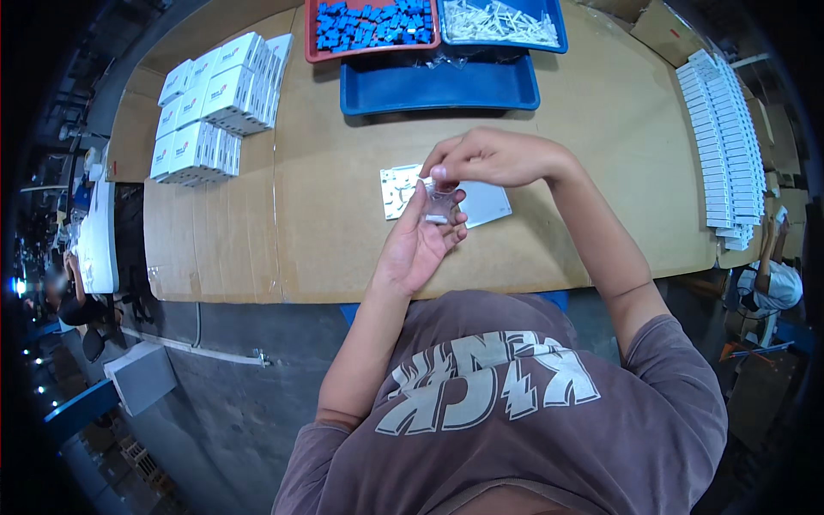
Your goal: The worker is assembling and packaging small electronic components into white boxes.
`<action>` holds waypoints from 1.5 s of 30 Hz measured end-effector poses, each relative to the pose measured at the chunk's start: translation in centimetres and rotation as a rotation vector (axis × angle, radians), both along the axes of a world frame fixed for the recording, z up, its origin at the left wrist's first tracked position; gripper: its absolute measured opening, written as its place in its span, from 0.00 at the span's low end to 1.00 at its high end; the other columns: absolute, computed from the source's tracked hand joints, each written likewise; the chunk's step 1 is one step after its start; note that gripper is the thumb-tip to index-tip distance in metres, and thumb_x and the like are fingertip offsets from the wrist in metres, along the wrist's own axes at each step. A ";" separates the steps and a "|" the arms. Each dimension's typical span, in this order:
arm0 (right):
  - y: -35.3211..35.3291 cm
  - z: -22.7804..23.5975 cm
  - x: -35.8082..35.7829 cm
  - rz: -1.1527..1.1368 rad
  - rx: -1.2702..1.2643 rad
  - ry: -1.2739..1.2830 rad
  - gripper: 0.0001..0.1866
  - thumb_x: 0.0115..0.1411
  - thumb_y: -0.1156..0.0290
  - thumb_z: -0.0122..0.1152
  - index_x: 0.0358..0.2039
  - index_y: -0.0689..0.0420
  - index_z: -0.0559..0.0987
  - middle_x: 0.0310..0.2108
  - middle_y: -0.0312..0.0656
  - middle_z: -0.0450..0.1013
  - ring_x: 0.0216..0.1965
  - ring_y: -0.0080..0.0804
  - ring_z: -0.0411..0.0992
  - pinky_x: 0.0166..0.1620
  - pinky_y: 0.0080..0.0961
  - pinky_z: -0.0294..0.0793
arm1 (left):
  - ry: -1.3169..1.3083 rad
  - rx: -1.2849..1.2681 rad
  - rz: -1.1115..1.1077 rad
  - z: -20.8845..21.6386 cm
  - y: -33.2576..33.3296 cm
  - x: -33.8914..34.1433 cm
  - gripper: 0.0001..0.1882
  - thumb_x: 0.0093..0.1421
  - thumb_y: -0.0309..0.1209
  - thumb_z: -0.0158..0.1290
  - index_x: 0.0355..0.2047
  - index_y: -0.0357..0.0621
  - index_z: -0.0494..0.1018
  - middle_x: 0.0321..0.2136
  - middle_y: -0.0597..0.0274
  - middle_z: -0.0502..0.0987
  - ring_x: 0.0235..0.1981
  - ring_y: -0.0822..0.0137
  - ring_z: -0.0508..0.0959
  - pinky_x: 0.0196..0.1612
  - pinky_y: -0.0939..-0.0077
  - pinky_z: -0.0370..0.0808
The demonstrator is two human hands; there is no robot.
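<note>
My left hand [418, 243] is raised palm up over the cardboard-covered table [326, 215] and holds a small clear plastic bag [439, 206] between thumb and fingers. My right hand [493, 157] comes from the right and pinches the top of the same bag with its fingertips. Under both hands lie two white square plates: one [397, 189] showing its ribbed back side, the other [486, 204] smooth and partly hidden by my fingers.
At the far edge stand a red tray of blue parts [371, 24], a blue tray of white parts [502, 21] and a nearly bare blue tray [438, 86]. Stacked white boxes [215, 103] sit far left. A long row of white plates [724, 146] runs along the right.
</note>
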State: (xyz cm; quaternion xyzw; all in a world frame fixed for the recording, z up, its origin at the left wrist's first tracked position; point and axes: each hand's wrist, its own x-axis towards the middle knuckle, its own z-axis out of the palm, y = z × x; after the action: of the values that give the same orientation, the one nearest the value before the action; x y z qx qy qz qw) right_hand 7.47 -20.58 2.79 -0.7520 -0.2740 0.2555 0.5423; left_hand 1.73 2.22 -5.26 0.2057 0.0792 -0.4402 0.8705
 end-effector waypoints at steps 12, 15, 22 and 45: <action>-13.2 -2.6 12.8 -0.880 -0.645 -0.601 0.13 0.65 0.65 0.61 0.47 0.54 0.85 0.44 0.47 0.83 0.46 0.47 0.80 0.50 0.39 0.79 | 0.039 0.078 0.003 1.0 -0.1 -0.5 0.29 0.76 0.53 0.43 0.62 0.41 0.70 0.47 0.61 0.80 0.43 0.65 0.80 0.47 0.68 0.81; -13.4 -3.1 14.3 -0.877 -0.770 -0.634 0.12 0.65 0.65 0.61 0.45 0.54 0.86 0.44 0.47 0.82 0.46 0.48 0.80 0.50 0.41 0.78 | 0.028 0.074 0.000 0.9 0.1 -0.6 0.29 0.76 0.53 0.44 0.62 0.42 0.70 0.48 0.61 0.79 0.43 0.66 0.80 0.47 0.70 0.82; -14.8 -4.5 15.6 -0.799 -0.732 -0.569 0.12 0.63 0.66 0.65 0.43 0.57 0.86 0.41 0.48 0.83 0.45 0.48 0.80 0.50 0.39 0.78 | 0.055 0.086 0.031 1.2 0.4 -0.3 0.28 0.76 0.51 0.43 0.62 0.41 0.70 0.46 0.60 0.79 0.42 0.64 0.79 0.47 0.66 0.80; -16.4 -5.7 15.3 -1.220 -0.169 -0.563 0.12 0.63 0.63 0.70 0.44 0.54 0.89 0.39 0.40 0.85 0.36 0.28 0.80 0.44 0.24 0.77 | 0.150 -0.061 0.064 0.0 0.7 0.9 0.28 0.75 0.51 0.44 0.63 0.43 0.70 0.51 0.60 0.80 0.43 0.62 0.79 0.49 0.64 0.78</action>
State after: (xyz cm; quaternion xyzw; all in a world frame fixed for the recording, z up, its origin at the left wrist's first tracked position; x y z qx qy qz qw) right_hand 22.74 -36.98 -2.94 -0.8498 0.0898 -0.2814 0.4367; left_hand 2.64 2.91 -5.23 0.1428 0.1374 -0.4284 0.8816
